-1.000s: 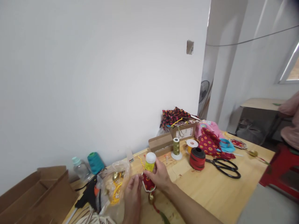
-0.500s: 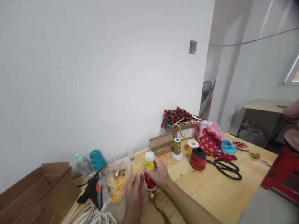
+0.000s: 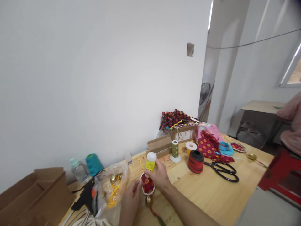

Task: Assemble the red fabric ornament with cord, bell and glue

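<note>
In my right hand (image 3: 160, 176) is a small bottle (image 3: 150, 162) with a white cap and yellow label, held upright. Just below it lies a red patterned fabric pendant (image 3: 149, 186) with a scalloped white trim. A yellow cord (image 3: 140, 163) runs from its top; at its lower end hang a gold bell (image 3: 149, 201) and a red cord with a green tassel (image 3: 161, 220). My left hand (image 3: 132, 195) has its fingers closed in a pinch at the pendant's left edge; its fingertips are partly hidden.
Left of my hands are a clear bag of bells and yellow cords (image 3: 112, 191), a black glue gun (image 3: 85, 196) and a cardboard box (image 3: 33, 196). Rightward stand a green thread spool (image 3: 175, 149), a red cord spool (image 3: 196, 162) and black-handled scissors (image 3: 224, 171). A person (image 3: 293, 125) sits beyond.
My left hand has shifted left and down to the pendant's edge, and more of the pendant shows. The bottle stays in my right hand. The whole view has shifted slightly.
</note>
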{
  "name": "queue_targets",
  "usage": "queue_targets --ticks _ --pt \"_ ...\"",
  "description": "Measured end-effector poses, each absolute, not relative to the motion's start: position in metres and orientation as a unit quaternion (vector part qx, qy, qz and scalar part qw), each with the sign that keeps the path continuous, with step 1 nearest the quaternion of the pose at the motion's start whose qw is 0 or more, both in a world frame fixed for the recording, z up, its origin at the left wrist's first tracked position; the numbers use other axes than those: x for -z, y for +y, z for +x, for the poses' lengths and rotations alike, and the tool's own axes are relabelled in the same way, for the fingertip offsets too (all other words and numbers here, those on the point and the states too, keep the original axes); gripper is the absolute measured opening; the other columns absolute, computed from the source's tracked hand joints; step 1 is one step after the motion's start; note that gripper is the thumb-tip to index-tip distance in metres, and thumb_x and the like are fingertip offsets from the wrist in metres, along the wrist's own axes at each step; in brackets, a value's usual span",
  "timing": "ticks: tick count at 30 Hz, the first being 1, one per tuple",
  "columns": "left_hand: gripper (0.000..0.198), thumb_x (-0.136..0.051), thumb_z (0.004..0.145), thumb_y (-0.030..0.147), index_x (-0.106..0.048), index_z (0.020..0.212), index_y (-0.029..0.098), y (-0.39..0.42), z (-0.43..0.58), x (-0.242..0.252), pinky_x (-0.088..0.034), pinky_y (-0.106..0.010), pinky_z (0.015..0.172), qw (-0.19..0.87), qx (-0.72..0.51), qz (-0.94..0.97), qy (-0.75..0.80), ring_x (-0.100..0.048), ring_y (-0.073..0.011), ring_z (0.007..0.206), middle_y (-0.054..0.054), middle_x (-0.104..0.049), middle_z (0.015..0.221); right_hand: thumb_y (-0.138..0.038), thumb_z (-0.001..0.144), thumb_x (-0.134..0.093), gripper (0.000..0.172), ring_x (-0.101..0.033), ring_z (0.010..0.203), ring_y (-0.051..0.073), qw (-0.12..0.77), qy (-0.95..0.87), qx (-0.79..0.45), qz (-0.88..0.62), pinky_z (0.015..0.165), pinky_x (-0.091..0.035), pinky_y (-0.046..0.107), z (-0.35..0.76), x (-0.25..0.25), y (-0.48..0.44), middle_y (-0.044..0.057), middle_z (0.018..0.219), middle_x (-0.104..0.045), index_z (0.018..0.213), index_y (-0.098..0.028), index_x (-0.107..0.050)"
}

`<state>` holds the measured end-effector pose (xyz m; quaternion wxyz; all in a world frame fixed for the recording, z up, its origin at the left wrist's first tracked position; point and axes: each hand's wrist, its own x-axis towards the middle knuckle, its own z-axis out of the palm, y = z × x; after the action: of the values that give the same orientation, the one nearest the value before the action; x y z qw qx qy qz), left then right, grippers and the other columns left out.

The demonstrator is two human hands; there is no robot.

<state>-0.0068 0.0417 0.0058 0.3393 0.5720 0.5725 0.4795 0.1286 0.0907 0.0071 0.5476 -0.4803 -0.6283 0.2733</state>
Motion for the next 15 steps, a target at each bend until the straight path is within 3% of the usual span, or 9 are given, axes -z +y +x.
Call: queue_targets --ticks 15 --pt "0.029 -0.047 0.073 0.047 -0.062 0.073 0.022 0.052 -0.015 0.012 -0.047 -0.027 0.066 0.273 -0.388 0.647 0.596 -0.062 -0.0216 0.073 -0.002 -0.07 0.074 -0.032 0.056 -0.071 0.036 -0.053 0.074 0.017 0.502 -0.71 -0.178 -0.46 0.066 -0.04 0.025 0.131 -0.02 0.083 0.0 0.081 -0.057 0.086 -0.022 -0.055"
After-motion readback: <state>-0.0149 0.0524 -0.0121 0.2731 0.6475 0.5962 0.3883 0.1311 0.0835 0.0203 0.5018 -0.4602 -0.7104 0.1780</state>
